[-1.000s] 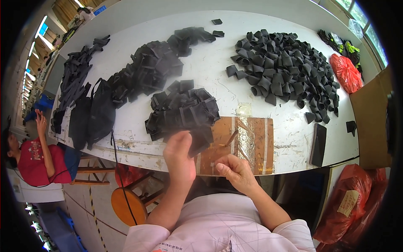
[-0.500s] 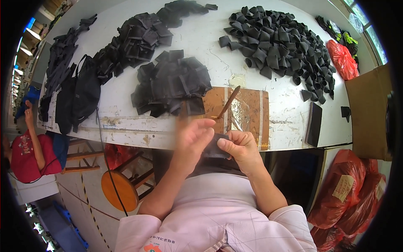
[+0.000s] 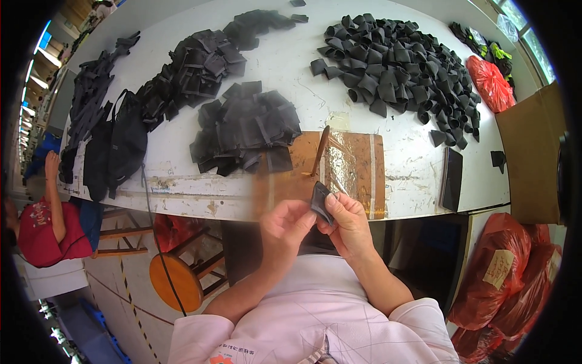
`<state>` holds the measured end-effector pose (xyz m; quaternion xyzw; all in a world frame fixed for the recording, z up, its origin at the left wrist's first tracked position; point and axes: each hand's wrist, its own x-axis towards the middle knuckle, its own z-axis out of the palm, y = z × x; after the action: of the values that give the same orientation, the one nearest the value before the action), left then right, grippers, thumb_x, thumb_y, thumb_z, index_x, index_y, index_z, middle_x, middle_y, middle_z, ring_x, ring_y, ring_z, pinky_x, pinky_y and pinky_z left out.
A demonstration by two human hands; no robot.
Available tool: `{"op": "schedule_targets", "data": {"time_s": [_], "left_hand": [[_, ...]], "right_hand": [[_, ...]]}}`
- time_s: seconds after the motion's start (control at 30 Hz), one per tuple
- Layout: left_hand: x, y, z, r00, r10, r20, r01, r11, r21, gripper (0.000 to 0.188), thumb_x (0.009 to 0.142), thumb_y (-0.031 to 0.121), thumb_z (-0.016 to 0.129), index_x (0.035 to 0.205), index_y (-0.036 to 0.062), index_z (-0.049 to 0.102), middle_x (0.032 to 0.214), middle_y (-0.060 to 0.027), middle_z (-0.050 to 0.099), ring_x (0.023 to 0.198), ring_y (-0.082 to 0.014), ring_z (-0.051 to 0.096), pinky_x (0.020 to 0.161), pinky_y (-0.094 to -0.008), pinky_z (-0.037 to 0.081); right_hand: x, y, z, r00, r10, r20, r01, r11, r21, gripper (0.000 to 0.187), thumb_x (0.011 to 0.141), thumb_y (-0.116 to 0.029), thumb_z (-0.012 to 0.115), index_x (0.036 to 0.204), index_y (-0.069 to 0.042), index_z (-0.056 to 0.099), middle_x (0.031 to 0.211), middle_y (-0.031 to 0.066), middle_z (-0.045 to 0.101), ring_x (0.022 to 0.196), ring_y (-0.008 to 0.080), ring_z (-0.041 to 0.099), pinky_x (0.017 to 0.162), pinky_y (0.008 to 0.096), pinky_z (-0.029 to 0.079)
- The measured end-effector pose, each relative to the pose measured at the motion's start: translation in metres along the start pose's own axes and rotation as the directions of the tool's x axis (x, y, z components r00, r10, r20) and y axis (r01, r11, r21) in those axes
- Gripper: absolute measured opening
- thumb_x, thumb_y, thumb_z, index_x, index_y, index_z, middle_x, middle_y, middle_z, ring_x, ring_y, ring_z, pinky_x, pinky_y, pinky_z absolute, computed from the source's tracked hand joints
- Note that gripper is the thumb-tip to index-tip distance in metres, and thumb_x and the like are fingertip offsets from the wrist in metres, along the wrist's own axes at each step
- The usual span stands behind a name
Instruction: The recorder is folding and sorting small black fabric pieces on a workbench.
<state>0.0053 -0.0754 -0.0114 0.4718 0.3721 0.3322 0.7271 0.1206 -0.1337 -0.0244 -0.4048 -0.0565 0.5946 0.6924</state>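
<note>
A small black fabric piece [image 3: 321, 202] is pinched between both hands just below the near edge of the white tabletop [image 3: 291, 67]; the left hand [image 3: 286, 222] is closed on its lower edge, the right hand [image 3: 347, 219] is curled around its right side; a brown board [image 3: 357, 167] lies just beyond; a heap of flat black pieces [image 3: 245, 130] is seen to the left, rolled black pieces [image 3: 394, 67] farther right.

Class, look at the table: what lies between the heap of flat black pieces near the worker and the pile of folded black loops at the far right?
In the head view, between the flat black pieces and the folded black loops lies bare white tabletop, scuffed and stained.
</note>
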Motion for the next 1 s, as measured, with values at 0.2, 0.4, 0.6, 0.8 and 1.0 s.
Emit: {"op": "schedule_targets", "data": {"time_s": [0.2,0.4,0.6,0.8,1.0], "left_hand": [[0.000,0.002,0.001,1.000,0.014,-0.010,-0.014,1.000,0.006,0.012,0.079,0.006,0.061,0.087,-0.0010,0.058,0.074,-0.0050,0.061,0.065,-0.0083,0.058,0.057,-0.0192,0.044],[0.007,0.006,-0.006,0.998,-0.040,-0.039,0.039,0.999,-0.030,0.010,0.078,0.006,0.061,0.084,-0.0015,0.059,0.071,-0.0038,0.062,0.063,-0.0072,0.057,0.058,-0.0194,0.045],[0.015,-0.011,-0.011,0.989,0.144,-0.041,-0.127,0.951,0.281,0.006,0.075,0.000,0.056,0.079,-0.0034,0.058,0.064,-0.0047,0.060,0.058,-0.0069,0.056,0.053,-0.0220,0.046],[0.015,-0.015,-0.011,0.976,0.219,-0.005,-0.200,0.899,0.390,0.012,0.076,-0.003,0.053,0.087,-0.0023,0.059,0.067,-0.0011,0.057,0.056,-0.0033,0.049,0.048,-0.0197,0.041],[0.016,-0.016,-0.010,0.983,0.157,0.096,-0.178,0.938,0.297,0.019,0.076,-0.007,0.050,0.094,-0.0026,0.058,0.074,-0.0038,0.059,0.065,-0.0044,0.053,0.058,-0.0202,0.045]], "right_hand": [[0.001,0.003,-0.001,1.000,0.000,-0.021,0.000,1.000,-0.014,0.017,0.088,-0.020,0.053,0.081,-0.005,0.057,0.071,0.0033,0.060,0.058,0.0078,0.052,0.050,0.0198,0.039],[0.004,0.007,0.004,0.997,-0.042,-0.069,0.015,0.934,-0.358,0.020,0.085,-0.020,0.056,0.073,-0.004,0.056,0.065,0.0037,0.058,0.054,0.0079,0.050,0.047,0.0209,0.037],[0.001,0.008,0.004,0.867,-0.499,0.020,0.198,0.307,-0.931,0.019,0.079,-0.012,0.062,0.072,0.002,0.052,0.056,0.0109,0.048,0.048,0.0197,0.043,0.046,0.0318,0.035],[-0.017,0.003,0.018,0.615,-0.727,0.306,0.402,-0.044,-0.914,0.024,0.076,-0.017,0.065,0.083,0.000,0.050,0.071,0.0088,0.046,0.054,0.0189,0.043,0.050,0.0299,0.035],[-0.011,0.012,0.025,0.742,-0.609,0.281,0.445,0.134,-0.885,0.028,0.079,-0.024,0.064,0.080,0.002,0.053,0.067,0.0035,0.046,0.054,0.0101,0.042,0.048,0.0229,0.034]]}}
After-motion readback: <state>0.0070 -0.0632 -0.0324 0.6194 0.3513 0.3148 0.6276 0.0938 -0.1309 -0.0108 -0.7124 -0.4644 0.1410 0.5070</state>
